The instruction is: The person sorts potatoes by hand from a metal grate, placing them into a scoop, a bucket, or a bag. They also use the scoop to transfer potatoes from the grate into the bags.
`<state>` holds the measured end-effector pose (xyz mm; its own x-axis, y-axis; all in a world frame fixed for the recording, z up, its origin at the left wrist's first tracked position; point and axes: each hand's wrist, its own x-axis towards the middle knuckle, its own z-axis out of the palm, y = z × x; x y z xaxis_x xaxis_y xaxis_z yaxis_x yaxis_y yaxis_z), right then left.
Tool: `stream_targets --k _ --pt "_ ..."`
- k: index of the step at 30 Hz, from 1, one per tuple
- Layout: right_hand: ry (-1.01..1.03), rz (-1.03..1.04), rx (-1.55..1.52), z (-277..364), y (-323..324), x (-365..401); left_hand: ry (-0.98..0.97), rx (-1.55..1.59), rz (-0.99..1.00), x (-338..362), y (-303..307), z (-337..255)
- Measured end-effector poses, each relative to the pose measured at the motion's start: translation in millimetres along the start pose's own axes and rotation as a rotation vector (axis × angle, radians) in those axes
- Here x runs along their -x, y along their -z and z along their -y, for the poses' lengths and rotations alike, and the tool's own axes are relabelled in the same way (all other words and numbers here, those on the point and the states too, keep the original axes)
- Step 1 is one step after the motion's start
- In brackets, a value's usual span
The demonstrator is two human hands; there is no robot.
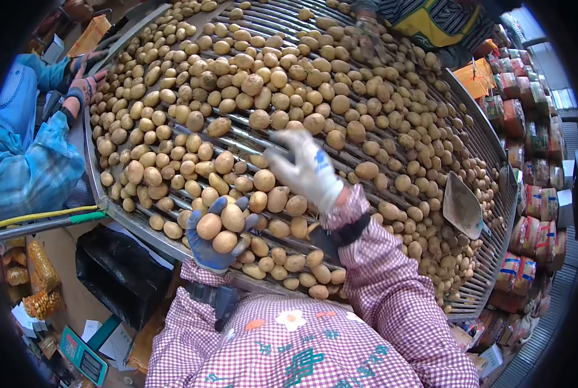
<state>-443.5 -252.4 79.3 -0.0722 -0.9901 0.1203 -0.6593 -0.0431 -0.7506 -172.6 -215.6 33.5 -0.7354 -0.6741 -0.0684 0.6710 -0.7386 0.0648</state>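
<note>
Potatoes (225, 242) partly hide our left hand (213, 260), fingers curled round them; our right hand (308, 171) is blurred, fingers apart, its palm hidden.

Produce shed: potatoes (252, 85), stacked bags (540, 202)

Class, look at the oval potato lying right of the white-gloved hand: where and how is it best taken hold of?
Probably across its narrower middle, coming down from above and the picture's left: the oval potato seems to lie lengthwise across the view, and bare bars show between it and the right hand.
</note>
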Motion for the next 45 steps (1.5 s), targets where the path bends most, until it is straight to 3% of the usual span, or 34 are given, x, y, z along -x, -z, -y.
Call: stream_targets --k 2,3,6,8,11,14,16,20,22,23,24,25,26,27,28,30,32,34,37,40,42,43,44,45 --pt "-0.318 0.018 0.449 -16 7 -21 0.009 -0.034 0.038 1 11 -1" --pt "-0.402 0.163 0.527 -17 13 -31 0.019 -0.068 0.042 2 11 0" --pt "-0.390 0.272 0.732 -15 0 -43 0.019 -0.075 -0.010 2 5 5" --pt "-0.357 0.277 0.707 -19 -6 -41 0.027 -0.096 -0.010 1 5 5" --pt "-0.143 -0.127 -0.014 -45 -24 -17 0.001 -0.048 -0.115 0 -2 5" --pt "-0.339 -0.070 -1.075 -25 -26 8 -0.005 -0.013 -0.264 -3 -14 6" --pt "-0.393 -0.015 -1.208 0 -20 23 0.021 -0.360 -0.335 -1 -18 4" --pt "-0.364 0.106 -1.269 27 -23 39 0.167 -0.486 -0.249 -11 -39 -2" --pt "-0.308 0.258 -1.210 37 -28 43 0.175 -0.373 -0.353 -9 -38 -3" --pt "-0.150 0.339 -0.957 34 -31 43 0.193 -0.254 -0.448 -9 -37 -1" --pt "0.000 0.409 -0.694 30 -31 42 -0.029 -0.524 -0.544 -8 -38 10" --pt "0.034 0.366 -0.658 27 -32 39 0.091 -0.264 -0.421 -8 -38 5" --pt "-0.144 0.378 -0.760 27 -31 29 0.207 -0.003 -0.296 -10 -45 -4" --pt "-0.026 0.239 -0.564 10 -34 13 0.194 -0.251 -0.407 -3 -38 -4" --pt "0.093 0.100 -0.368 -8 -38 -5 0.193 -0.250 -0.404 -2 -39 -4" --pt "0.049 -0.007 0.209 -9 -21 -38 0.159 -0.140 -0.415 -5 -43 -6" --pt "-0.131 0.188 0.597 -2 -13 -64 0.166 0.022 -0.331 -5 -31 -5" --pt "-0.090 0.397 0.813 -14 -20 -81 0.132 0.085 -0.260 -5 -26 -4" --pt "-0.058 0.398 0.878 -23 -31 -82 0.117 0.071 -0.254 -2 -22 -5" --pt "-0.110 0.105 0.205 -40 -28 -54 0.088 -0.052 -0.256 8 0 -6" --pt "-0.335 0.156 -0.630 -41 -27 -39 0.072 -0.144 -0.247 4 -9 -4" --pt "-0.338 0.158 -0.627 -41 -26 -27 0.097 0.036 -0.167 0 -13 -4" --pt "-0.404 0.181 -0.956 -27 -22 -14 0.118 0.214 -0.088 -3 -19 -4" --pt "-0.466 0.201 -1.287 -15 -19 -2 0.108 0.194 -0.117 -2 -18 -4"
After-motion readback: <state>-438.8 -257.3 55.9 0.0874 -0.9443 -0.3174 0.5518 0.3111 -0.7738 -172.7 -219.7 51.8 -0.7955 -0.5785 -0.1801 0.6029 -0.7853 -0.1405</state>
